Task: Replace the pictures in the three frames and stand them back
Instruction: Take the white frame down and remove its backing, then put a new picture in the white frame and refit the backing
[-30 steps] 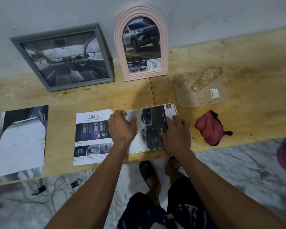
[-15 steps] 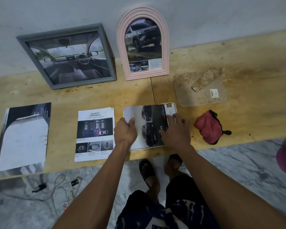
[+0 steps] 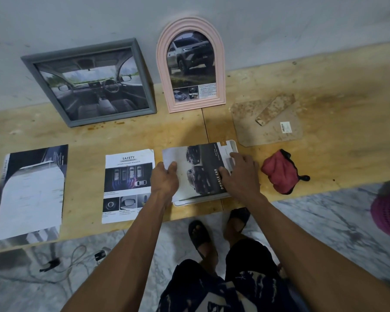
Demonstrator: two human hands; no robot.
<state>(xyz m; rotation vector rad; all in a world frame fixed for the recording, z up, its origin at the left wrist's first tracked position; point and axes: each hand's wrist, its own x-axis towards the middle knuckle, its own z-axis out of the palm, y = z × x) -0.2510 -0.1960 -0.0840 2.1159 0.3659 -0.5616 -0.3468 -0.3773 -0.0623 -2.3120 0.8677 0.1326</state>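
Pinching the thin, floppy car print (image 3: 198, 170) at its left edge w/ our left hand (image 3: 164, 181), right hand (image 3: 239, 174) pressing it flat-fingered onto the white frame (image 3: 233, 144) lying on the bench; creases easily, so we'd hold edges

Your plywood tabletop (image 3: 324, 86) carries two leaning frames (image 3: 92, 83), three loose prints (image 3: 128, 185), a backing board (image 3: 268, 122) and a red cloth (image 3: 279, 172).

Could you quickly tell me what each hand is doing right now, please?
Left hand: pinching the left edge of the double cab picture.
Right hand: open, fingers pressing flat on that picture's right side, over the white frame beneath.
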